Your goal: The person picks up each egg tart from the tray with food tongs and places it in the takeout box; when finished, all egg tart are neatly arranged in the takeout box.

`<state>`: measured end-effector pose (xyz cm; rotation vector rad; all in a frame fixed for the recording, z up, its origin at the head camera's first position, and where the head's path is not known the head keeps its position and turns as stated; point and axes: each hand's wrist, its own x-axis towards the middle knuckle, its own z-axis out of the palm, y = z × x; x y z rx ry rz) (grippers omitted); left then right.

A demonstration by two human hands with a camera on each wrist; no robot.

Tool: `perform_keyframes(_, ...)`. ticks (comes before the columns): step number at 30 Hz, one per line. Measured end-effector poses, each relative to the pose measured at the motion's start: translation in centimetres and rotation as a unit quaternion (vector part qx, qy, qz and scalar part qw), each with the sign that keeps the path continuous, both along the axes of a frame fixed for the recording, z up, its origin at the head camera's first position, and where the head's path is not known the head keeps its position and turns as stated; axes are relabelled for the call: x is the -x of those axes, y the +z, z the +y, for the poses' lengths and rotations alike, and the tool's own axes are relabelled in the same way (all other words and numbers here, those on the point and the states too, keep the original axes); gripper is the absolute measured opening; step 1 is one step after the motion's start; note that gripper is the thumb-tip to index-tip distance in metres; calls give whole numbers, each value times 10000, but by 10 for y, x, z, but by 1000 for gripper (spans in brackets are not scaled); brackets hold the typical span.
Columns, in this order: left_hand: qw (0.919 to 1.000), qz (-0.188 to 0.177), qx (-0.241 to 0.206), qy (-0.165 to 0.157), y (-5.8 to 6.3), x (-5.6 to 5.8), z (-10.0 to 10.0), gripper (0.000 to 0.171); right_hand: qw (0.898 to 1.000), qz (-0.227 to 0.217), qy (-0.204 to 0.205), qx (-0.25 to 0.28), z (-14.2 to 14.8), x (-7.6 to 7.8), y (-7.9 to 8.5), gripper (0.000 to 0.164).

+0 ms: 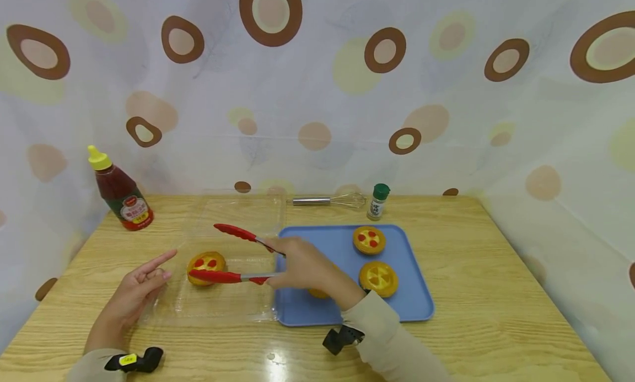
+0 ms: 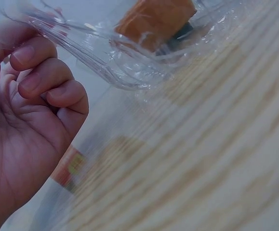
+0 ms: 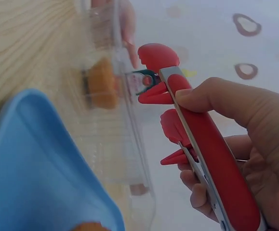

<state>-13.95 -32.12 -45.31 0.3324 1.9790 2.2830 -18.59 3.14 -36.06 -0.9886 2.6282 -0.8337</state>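
Note:
A clear plastic container (image 1: 223,310) with its lid open holds one small tart (image 1: 215,259) with red topping. At the container's left edge is my left hand (image 1: 136,294), its index finger extended; in the left wrist view the hand (image 2: 31,125) has its other fingers curled, and thumb and index finger hold the plastic rim. My right hand (image 1: 302,263) grips red-tipped metal tongs (image 3: 216,168), their arms spread apart. In the right wrist view the tongs' tips are above the container, apart from the tart (image 3: 102,84) and holding nothing.
To the right, a blue tray (image 1: 297,311) bears a red-topped tart (image 1: 369,240), a plain yellow tart (image 1: 378,279) and another partly under my right arm. Behind lie a whisk (image 1: 317,201) and a green-capped shaker (image 1: 378,202). A sauce bottle (image 1: 123,197) stands at the back left.

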Motion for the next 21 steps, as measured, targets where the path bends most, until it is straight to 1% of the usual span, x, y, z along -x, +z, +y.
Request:
perform_keyframes(3, 9999, 66, -28, -71, 0, 0, -1, 49, 9992, -134, -183, 333, 18, 0, 0, 76)
perform_keyframes(6, 9999, 89, -18, -77, 0, 0, -1, 49, 9969, -153, -380, 678, 38, -1, -1, 75)
perform_keyframes(9, 10000, 66, 15, -40, 0, 0, -1, 49, 9944, -118, -568, 882, 57, -2, -3, 74)
perform_keyframes(10, 10000, 47, 23, -25, 0, 0, -1, 49, 9940, -63, -605, 911, 63, -3, -4, 73)
perform_keyframes(15, 10000, -25, 75, 38, 1, -1, 0, 48, 9906, -130, -923, 999, 90, -3, -6, 72)
perform_keyframes(17, 9999, -57, 78, 61, 1, -1, 1, 48, 9899, -48, -1029, 977, 100, -2, -7, 73)
perform_keyframes(21, 9998, -170, 51, 130, 2, -1, 1, 47, 9893, 202, -1087, 948, 119, -1, -6, 74)
